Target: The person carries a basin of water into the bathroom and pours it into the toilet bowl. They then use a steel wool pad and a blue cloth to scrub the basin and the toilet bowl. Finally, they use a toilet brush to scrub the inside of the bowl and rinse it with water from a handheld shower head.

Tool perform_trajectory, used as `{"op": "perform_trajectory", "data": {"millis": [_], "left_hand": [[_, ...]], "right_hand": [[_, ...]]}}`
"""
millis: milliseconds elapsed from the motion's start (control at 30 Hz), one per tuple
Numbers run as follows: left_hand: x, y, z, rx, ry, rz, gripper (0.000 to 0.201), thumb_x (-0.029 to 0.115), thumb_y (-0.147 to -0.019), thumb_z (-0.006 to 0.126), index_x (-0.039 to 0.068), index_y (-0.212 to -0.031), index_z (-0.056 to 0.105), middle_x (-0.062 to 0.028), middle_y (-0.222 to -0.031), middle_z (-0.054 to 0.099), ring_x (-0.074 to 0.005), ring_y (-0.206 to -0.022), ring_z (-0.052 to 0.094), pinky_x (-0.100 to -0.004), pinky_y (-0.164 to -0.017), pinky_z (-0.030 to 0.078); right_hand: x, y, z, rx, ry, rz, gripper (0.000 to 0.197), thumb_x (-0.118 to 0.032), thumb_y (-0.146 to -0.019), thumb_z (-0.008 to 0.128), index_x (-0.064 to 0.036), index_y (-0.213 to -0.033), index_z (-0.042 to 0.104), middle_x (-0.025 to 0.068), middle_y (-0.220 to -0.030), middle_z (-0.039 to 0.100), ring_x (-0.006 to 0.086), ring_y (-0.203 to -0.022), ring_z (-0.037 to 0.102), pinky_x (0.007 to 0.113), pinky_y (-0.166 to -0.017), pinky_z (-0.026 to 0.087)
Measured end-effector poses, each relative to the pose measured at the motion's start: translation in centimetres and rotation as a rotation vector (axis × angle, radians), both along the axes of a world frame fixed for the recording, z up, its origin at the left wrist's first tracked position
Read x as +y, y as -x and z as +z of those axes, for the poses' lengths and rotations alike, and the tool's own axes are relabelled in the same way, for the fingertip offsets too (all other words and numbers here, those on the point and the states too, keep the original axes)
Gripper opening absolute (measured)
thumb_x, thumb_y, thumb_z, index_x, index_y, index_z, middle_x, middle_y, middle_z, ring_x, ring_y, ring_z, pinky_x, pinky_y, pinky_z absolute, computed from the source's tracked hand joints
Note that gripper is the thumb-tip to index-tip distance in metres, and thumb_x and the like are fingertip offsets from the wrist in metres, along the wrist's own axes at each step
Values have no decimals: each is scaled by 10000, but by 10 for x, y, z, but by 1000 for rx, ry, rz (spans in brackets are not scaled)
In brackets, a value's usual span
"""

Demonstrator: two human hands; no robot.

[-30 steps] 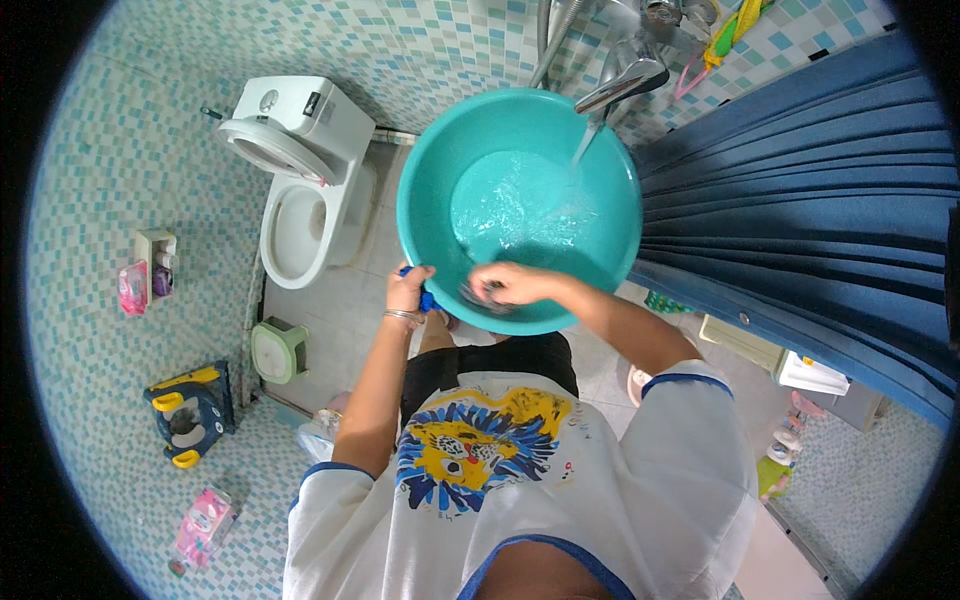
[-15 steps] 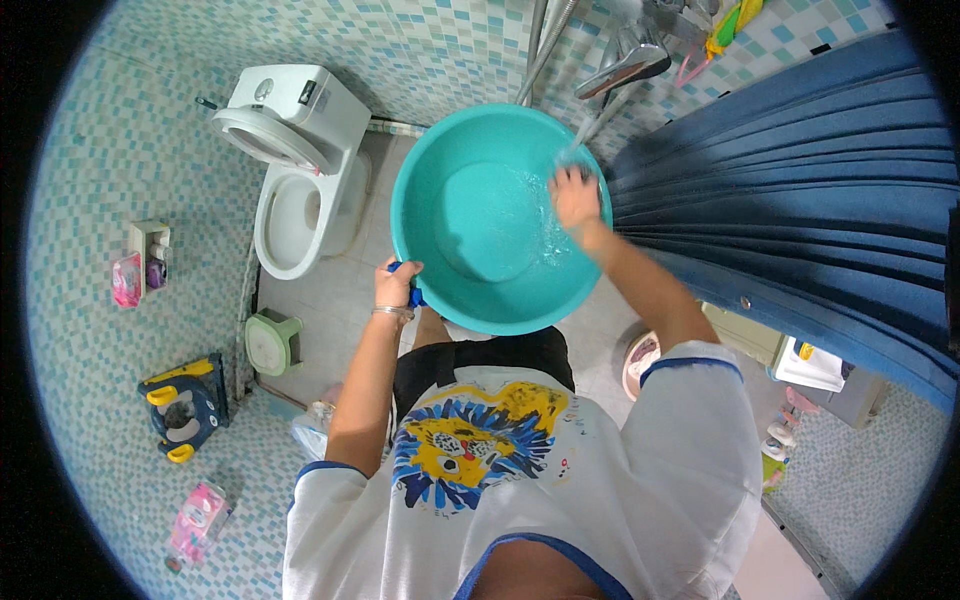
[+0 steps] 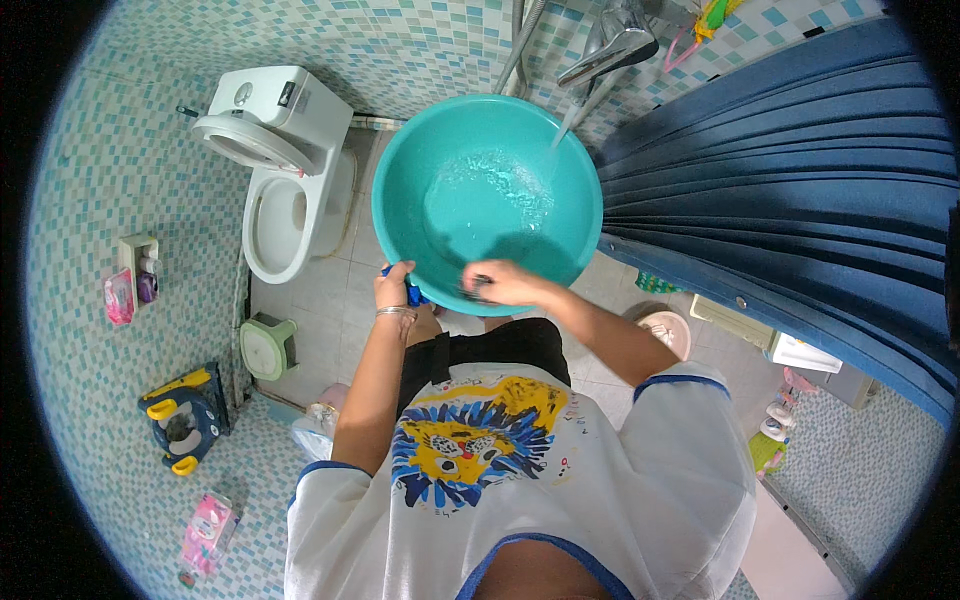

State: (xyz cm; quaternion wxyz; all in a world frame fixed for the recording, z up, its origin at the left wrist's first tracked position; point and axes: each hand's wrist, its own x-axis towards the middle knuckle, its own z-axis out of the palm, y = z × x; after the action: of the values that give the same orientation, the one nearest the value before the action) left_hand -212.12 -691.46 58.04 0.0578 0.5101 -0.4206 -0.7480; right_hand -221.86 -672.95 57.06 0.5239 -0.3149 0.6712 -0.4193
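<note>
Gripping the near-left rim of the turquoise basin (image 3: 400, 190) beneath the chrome faucet (image 3: 612, 55), left-hand (image 3: 393, 288) fingers closed beside something blue (image 3: 416, 295)! Down at the near wall, right hand (image 3: 507, 284) curled around a dark object (image 3: 481, 283), too blurred to identify. Under way, seemingly unfinished, judging by the running stream (image 3: 564, 126); no telling the amount left.

Teal basin (image 3: 405, 150) under running water (image 3: 562, 130)
The left hand (image 3: 394, 287) grips its near-left edge along with something blue (image 3: 416, 295); the right hand (image 3: 505, 284), over the near side, holds a blurred dark thing (image 3: 479, 287); a chrome faucet (image 3: 610, 60) pours into the far side, a white toilet (image 3: 284, 222) stands left, a blue curtain (image 3: 780, 180) hangs right
</note>
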Motion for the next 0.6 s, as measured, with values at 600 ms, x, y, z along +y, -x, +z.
{"op": "perform_trajectory", "data": {"millis": [600], "left_hand": [[8,-3,19,-18,-89,-336,100,73,-681,600,16,-764,593,-19,-669,575,-122,-605,556,-271,-572,458]], "right_hand": [[-112,68,-14,818,582,-509,337,88,-616,465,-51,-922,464,216,-1073,392,393,-1055,397,453,-916,340]]}}
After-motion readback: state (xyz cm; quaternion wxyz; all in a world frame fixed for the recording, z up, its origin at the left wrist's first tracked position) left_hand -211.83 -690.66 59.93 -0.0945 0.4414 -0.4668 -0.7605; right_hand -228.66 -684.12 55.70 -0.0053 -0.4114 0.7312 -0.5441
